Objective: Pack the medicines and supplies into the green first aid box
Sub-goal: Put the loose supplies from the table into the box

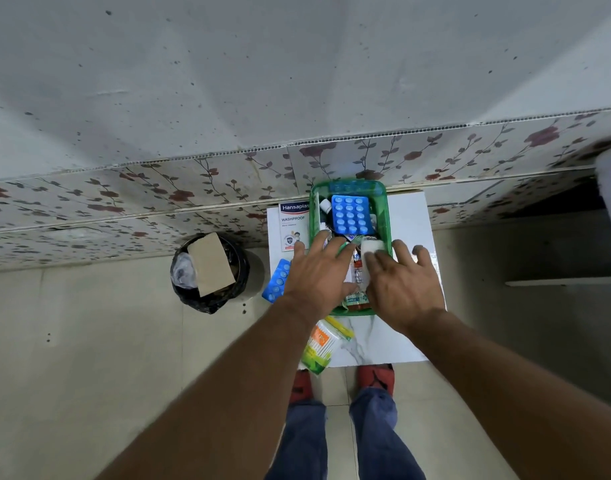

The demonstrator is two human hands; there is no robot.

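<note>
While both hands are spread over its near end, the green first aid box (383, 216) is seen standing on a small white desk (411, 220) with grey marble veining, set against a wall papered with dark red flowers and vines below a plain speckled grey surface. Pale floor tiles are seen around the desk, and a round bin (209, 271) lined with a black bag, with a piece of brown cardboard (211, 263) resting in it, stands on the floor to the left. Inside the box a blue blister pack (352, 215) of round tablets lies on top of other supplies, beside a small white-capped bottle (326, 205). The left hand (318, 275) is held with fingers splayed wide over the box's near left part, nothing gripped in it; the right hand (402, 289) is laid flat with fingers extended over a white roll (370, 248) at the box's near right corner, and whether the roll is actually held cannot be told. A white carton (293, 225) reading "Hansaplas" and "WASHPROOF" lies touching the box's left wall. A second blue blister pack (275, 280) lies at the desk's left edge, and a packet of cotton buds (323, 344) with orange and green print, its writing unreadable, overhangs the near edge
</note>
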